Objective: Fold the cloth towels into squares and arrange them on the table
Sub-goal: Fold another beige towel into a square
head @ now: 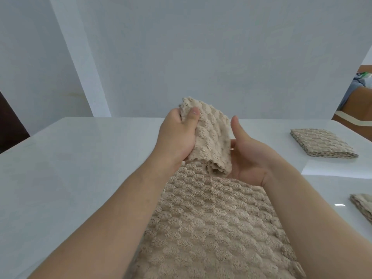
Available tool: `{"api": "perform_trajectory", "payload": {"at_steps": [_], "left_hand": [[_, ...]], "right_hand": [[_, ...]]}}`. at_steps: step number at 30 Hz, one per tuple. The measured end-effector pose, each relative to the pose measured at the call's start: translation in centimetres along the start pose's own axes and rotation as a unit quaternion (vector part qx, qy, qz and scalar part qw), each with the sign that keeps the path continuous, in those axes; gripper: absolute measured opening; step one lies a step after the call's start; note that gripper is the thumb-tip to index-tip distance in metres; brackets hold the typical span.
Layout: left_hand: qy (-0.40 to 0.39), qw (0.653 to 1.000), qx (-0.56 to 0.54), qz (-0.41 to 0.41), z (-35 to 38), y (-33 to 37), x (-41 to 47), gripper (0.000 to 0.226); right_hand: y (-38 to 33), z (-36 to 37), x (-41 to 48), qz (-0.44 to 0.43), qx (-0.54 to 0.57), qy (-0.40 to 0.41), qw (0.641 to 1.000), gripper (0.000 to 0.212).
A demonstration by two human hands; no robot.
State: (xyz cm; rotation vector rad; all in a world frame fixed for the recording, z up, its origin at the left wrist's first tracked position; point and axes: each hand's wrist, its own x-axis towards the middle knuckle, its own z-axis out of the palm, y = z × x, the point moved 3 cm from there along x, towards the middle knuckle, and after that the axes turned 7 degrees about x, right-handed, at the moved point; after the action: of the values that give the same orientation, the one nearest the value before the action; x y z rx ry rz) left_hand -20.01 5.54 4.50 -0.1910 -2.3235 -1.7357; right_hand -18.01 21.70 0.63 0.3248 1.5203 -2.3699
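A beige waffle-textured towel [213, 224] lies unfolded on the white table [70, 168], running from the near edge toward the middle. Its far end [211, 135] is lifted and bunched upright. My left hand [177, 135] grips that raised end, thumb pressed on its top. My right hand [247, 156] is beside it on the right, palm turned toward the cloth, thumb up, fingers behind the fold and mostly hidden. A folded square towel [322, 142] rests at the far right. The corner of another folded towel [362, 206] shows at the right edge.
A white wall rises just behind the table's far edge. At the upper right, past the table, part of a person in light clothing [356, 91] and a brown surface are visible. A sheet of white paper [330, 168] lies near the folded towel.
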Motion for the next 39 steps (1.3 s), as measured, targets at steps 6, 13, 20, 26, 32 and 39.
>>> {"api": "perform_trajectory", "payload": {"at_steps": [6, 13, 20, 26, 32, 39], "left_hand": [[-0.009, 0.999, 0.037, 0.024, 1.1, -0.9, -0.3, 0.027], [-0.058, 0.995, 0.08, -0.021, 2.3, -3.2, -0.1, 0.031], [-0.113, 0.964, -0.097, -0.22, 3.7, -4.9, -0.2, 0.032], [-0.009, 0.972, -0.096, -0.213, 3.6, -6.2, -0.1, 0.043], [0.065, 0.993, 0.045, -0.091, 3.3, -6.3, -0.5, 0.039], [-0.072, 0.975, -0.044, -0.207, 4.7, -6.0, -1.0, 0.066]], "right_hand": [[-0.8, -1.0, 0.5, -0.117, -0.082, 0.162, 0.976, 0.065], [-1.8, -2.2, 0.2, -0.249, -0.375, 0.27, 0.851, 0.055], [-2.1, -2.3, 0.3, -0.285, -0.406, 0.263, 0.828, 0.046], [-1.7, -1.8, 0.5, -0.282, -0.433, 0.238, 0.822, 0.044], [-1.2, -2.4, 0.7, -0.257, -0.456, 0.239, 0.818, 0.045], [-1.4, -2.2, -0.2, -0.26, -0.494, 0.256, 0.789, 0.042]]}}
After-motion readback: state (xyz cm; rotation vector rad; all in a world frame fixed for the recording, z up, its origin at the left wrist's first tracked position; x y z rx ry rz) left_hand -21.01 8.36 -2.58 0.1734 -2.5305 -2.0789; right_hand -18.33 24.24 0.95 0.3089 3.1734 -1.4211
